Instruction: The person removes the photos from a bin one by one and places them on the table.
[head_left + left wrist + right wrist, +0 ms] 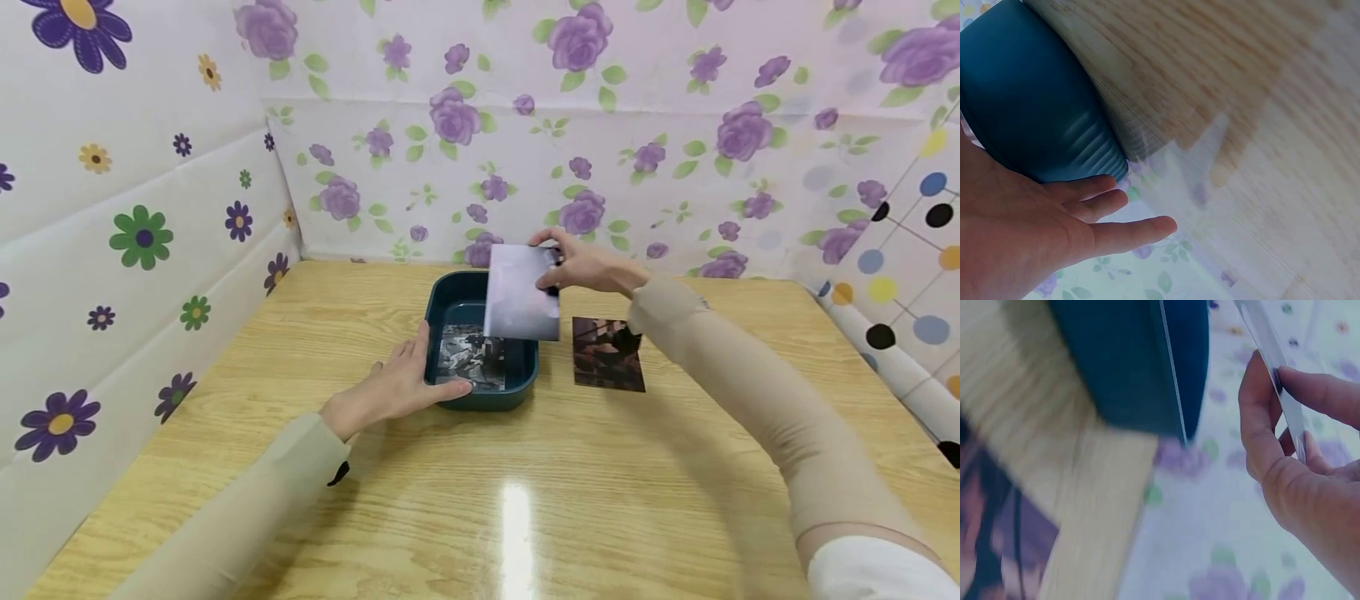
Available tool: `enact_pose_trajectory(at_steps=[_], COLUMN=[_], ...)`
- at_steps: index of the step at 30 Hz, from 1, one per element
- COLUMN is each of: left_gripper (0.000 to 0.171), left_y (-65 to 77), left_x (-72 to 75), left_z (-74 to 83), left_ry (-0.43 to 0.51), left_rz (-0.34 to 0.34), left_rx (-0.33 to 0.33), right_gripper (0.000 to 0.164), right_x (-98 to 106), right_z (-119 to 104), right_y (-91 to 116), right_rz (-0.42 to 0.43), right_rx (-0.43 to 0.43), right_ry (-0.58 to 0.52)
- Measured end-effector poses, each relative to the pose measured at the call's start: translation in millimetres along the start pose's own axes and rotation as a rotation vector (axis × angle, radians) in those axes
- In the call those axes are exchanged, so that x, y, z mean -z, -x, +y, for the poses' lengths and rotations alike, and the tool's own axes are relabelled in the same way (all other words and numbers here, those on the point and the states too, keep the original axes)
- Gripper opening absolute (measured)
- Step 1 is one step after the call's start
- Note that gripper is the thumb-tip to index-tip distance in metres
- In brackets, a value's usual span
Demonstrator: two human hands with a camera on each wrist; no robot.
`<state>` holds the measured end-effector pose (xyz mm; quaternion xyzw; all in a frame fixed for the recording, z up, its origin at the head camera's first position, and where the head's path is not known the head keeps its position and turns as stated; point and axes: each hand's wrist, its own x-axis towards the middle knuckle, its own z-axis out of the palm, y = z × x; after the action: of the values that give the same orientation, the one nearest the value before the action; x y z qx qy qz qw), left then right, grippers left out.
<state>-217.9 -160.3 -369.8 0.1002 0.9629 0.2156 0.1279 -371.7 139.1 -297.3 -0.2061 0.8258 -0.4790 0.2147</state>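
Note:
My right hand (581, 264) pinches a flat, glossy picture card (522, 292) by its right edge and holds it tilted above the teal bin (486, 401). Thumb and fingers lie on both faces of the card in the right wrist view, where it shows nearly edge-on. My left hand (393, 379) rests against the bin's near left side, thumb along the front rim and fingers extended. Inside the bin lies a dark grey picture card (471, 357). The left wrist view has the ribbed outer wall of the bin (1035, 94) beside the spread fingers.
A dark reddish picture card (607, 354) lies on the wooden table (420, 500) to the right of the bin, partly under the right forearm. Flower-printed cloth (525, 150) hangs behind the table, with more patterned cloth at the left and right.

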Motion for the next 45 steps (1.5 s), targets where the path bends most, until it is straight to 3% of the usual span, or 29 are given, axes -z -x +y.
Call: enact_pose_trajectory(at_steps=[11,15,20,28,40,45], left_gripper=[0.13,0.13,0.13,0.129,0.13,0.129], left_y=[-0.5,-0.3,-0.3,-0.6,-0.8,-0.3], left_x=[-0.3,-0.3,-0.1,-0.4,0.1,0.3], left_z=[1.0,1.4,0.6,0.7,0.6,-0.3], left_ry=[-0.008,-0.006,0.0,0.008,0.01,0.008], left_rz=[-0.001,-0.004,-0.004,-0.004,-0.003,-0.01], left_rx=[0.01,0.01,0.011,0.014,0.001,0.002], right_gripper=[0.066,0.067,0.071,0.067,0.055,0.055], right_x=[75.4,91.9,103.9,104.9,90.4,80.7], right_z=[65.2,93.1,122.4,152.7,156.2,147.7], right_y=[83.1,109.9,131.0,137.0,126.9,124.3], right_rz=[0.026,0.024,0.004,-0.009,0.161,0.203], right_rx=[-0.143,-0.182,-0.222,-0.227,-0.048,-0.056], right_ry=[0.085,0.071,0.133,0.138,0.639,0.821])
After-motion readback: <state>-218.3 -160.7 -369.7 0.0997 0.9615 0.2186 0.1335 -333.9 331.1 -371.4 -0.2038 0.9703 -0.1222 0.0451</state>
